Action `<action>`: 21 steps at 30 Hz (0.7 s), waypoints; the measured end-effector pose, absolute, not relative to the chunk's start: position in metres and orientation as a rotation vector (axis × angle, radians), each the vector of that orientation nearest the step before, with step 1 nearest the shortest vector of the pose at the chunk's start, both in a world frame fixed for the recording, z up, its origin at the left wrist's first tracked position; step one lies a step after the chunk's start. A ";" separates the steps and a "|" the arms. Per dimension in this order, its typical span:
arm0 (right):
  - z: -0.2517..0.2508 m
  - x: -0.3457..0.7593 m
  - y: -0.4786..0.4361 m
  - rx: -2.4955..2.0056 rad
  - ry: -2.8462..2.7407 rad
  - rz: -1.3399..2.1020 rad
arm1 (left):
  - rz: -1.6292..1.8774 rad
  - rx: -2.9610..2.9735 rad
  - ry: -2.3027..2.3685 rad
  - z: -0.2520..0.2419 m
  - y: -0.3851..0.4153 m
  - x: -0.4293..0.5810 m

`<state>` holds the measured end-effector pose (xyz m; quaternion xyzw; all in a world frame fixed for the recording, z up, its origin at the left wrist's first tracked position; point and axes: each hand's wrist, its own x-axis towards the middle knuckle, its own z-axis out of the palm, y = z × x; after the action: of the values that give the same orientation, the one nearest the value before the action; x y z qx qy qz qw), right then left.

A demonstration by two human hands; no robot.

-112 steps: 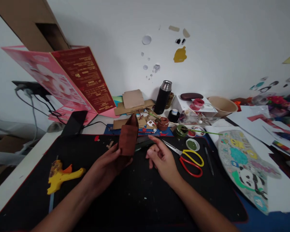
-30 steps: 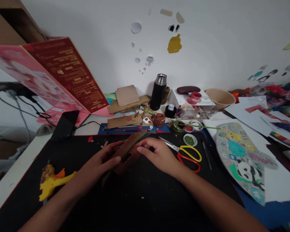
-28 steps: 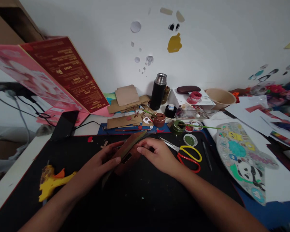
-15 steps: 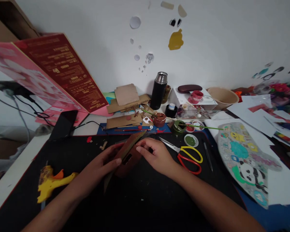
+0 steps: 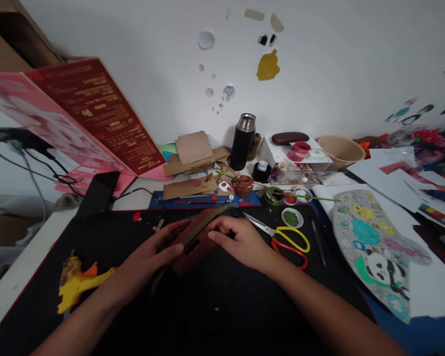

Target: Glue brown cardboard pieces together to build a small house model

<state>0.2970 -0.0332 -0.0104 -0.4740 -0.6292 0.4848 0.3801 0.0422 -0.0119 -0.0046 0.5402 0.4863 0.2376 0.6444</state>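
Note:
A brown-painted cardboard piece (image 5: pixel 202 244) with a small rectangular cutout is held tilted above the black mat (image 5: pixel 215 326). A long, flat, greenish-brown panel runs along its upper left side; I cannot tell whether the two are joined. My left hand (image 5: pixel 163 249) grips the piece from the left, thumb on the near face and fingers behind it. At the upper right edge, my right hand (image 5: pixel 241 240) has thumb and fingertips pinched together on the cardboard. Just right of that hand lie scissors (image 5: pixel 287 240) with red and yellow handles.
A yellow glue gun (image 5: pixel 77 284) lies at the left beside my forearm. Behind the mat stand a black flask (image 5: pixel 242 143), a brown paint jar (image 5: pixel 244 186) and a green paint jar (image 5: pixel 273 197). A black pen (image 5: pixel 318 241) and a painted panda board (image 5: pixel 371 247) lie to the right.
The cardboard piece has turned and tipped lower, so more of its brown face and cutout shows. Both hands keep their hold. The view has shifted slightly.

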 end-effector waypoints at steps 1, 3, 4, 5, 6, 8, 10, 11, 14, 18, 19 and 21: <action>-0.010 0.297 -0.033 -1.204 -1.605 1.242 | 0.542 1.230 1.103 -0.004 -0.012 0.043; -0.010 0.296 -0.033 -1.200 -1.599 1.228 | 0.538 1.234 1.092 -0.002 -0.011 0.044; -0.010 0.295 -0.032 -1.202 -1.597 1.209 | 0.534 1.235 1.087 -0.001 -0.011 0.045; -0.010 0.294 -0.032 -1.207 -1.599 1.187 | 0.531 1.237 1.087 0.000 -0.011 0.045; -0.010 0.294 -0.031 -1.215 -1.602 1.164 | 0.527 1.243 1.094 0.001 -0.011 0.045; -0.011 0.292 -0.030 -1.234 -1.609 1.125 | 0.527 1.274 1.116 0.002 -0.010 0.045; -0.012 0.291 -0.028 -1.247 -1.614 1.102 | 0.539 1.316 1.134 0.002 -0.009 0.045; -0.012 0.291 -0.027 -1.248 -1.617 1.099 | 0.543 1.329 1.135 0.003 -0.009 0.046; -0.011 0.291 -0.024 -1.243 -1.629 1.109 | 0.535 1.320 1.117 0.008 -0.007 0.048; -0.009 0.290 -0.019 -1.253 -1.632 1.120 | 0.536 1.248 1.115 0.012 -0.004 0.051; -0.008 0.290 -0.017 -1.259 -1.628 1.127 | 0.541 1.234 1.113 0.012 -0.004 0.050; -0.006 0.289 -0.015 -1.267 -1.621 1.146 | 0.549 1.200 1.107 0.010 -0.003 0.047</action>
<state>0.2894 -0.0149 -0.0064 -0.4970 -0.6359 0.4494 0.3830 0.0471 -0.0031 0.0100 0.5287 0.4875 0.2418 0.6514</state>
